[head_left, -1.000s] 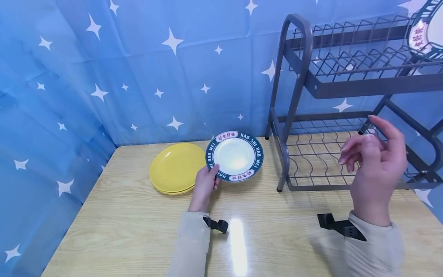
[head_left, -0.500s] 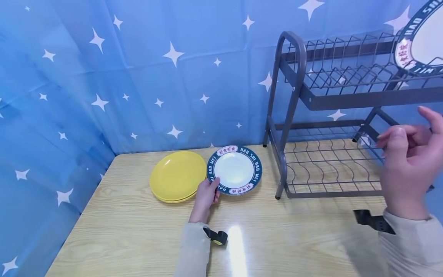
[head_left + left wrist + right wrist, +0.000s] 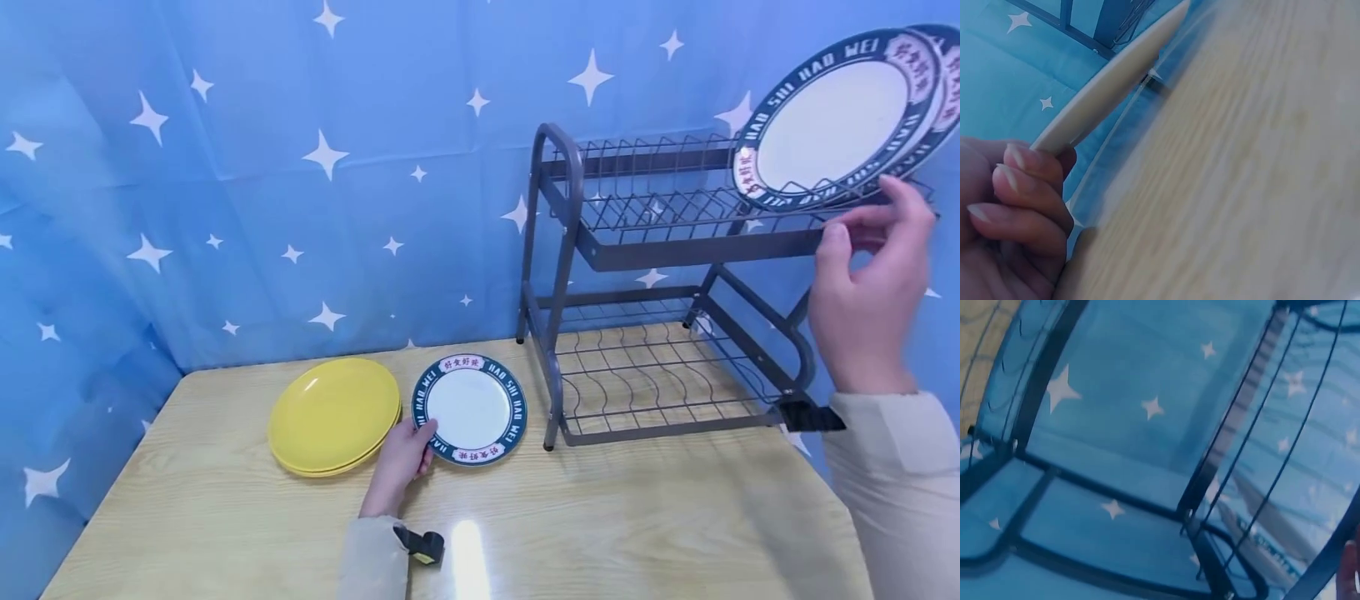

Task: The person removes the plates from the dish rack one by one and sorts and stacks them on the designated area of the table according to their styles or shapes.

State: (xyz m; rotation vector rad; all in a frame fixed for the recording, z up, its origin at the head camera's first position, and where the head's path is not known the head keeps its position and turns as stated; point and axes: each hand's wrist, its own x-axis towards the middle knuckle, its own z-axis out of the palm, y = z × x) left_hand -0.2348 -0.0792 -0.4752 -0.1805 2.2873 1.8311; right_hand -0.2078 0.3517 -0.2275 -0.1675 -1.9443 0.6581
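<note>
The round white plate with a dark green, lettered rim (image 3: 470, 408) faces up, slightly tilted, over the pale wooden table (image 3: 600, 533), patches at twelve and six. The left hand (image 3: 405, 452) pinches its rim at eight o'clock. Towards two, the right hand (image 3: 870, 267), fingers loosely bent, is near two matching plates (image 3: 832, 125) leaning in a dark grey metal rack (image 3: 690, 250); whether it touches them, I can't tell. Stacked round yellow plates (image 3: 333, 415) lie at nine.

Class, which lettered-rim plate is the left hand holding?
The lettered plate between the yellow plates and the rack, its rim pinched by the left hand; the two others lean in the rack's upper tier.
</note>
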